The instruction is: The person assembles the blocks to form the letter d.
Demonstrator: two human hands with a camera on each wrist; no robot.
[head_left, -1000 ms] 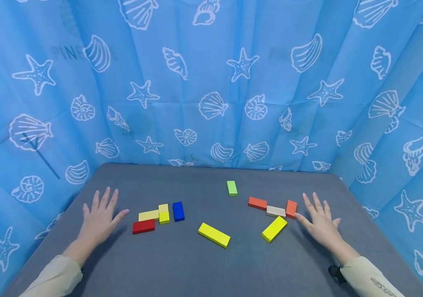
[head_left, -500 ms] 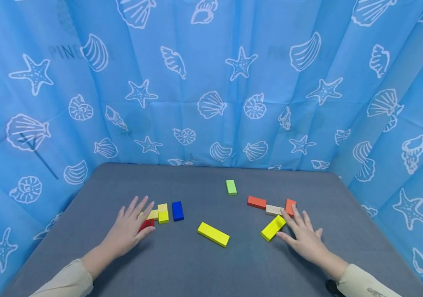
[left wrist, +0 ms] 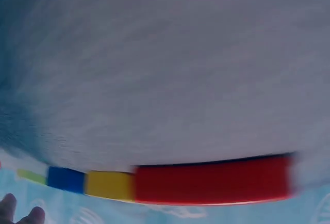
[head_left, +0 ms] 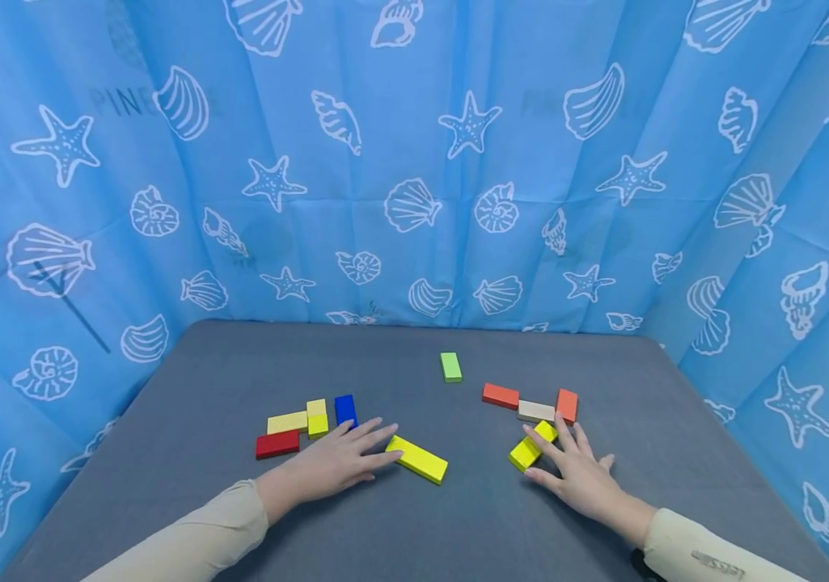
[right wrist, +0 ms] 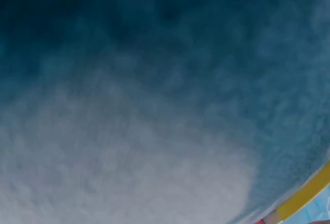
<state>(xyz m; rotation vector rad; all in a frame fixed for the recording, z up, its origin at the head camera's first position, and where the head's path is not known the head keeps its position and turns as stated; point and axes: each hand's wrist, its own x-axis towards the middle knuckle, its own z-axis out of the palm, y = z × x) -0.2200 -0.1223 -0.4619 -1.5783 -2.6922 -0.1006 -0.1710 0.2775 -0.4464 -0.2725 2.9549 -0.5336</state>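
My left hand (head_left: 337, 461) reaches across with straight fingers, its fingertips right at the left end of a long yellow block (head_left: 420, 461). Partly behind that hand is a blue block (head_left: 345, 410). My right hand (head_left: 580, 477) is spread over a second yellow block (head_left: 526, 454), with the index finger across its top and the thumb beside its near end. Just beyond these fingers lie an orange-red block (head_left: 567, 404) and a beige block (head_left: 535, 411). In the left wrist view a red block (left wrist: 211, 181) shows large, and two fingertips appear at the lower left corner.
On the left, a red block touches a pale yellow block (head_left: 286, 423), near a small bright yellow block (head_left: 318, 426). A green block (head_left: 450, 367) lies far back on the grey table (head_left: 356, 533). Another orange-red block (head_left: 501, 395) meets the beige one. A blue shell-print curtain (head_left: 414, 267) surrounds the table.
My left hand has swept right, from the table's left side past the red block to the long yellow block. My right hand has moved left and down onto the second yellow block.
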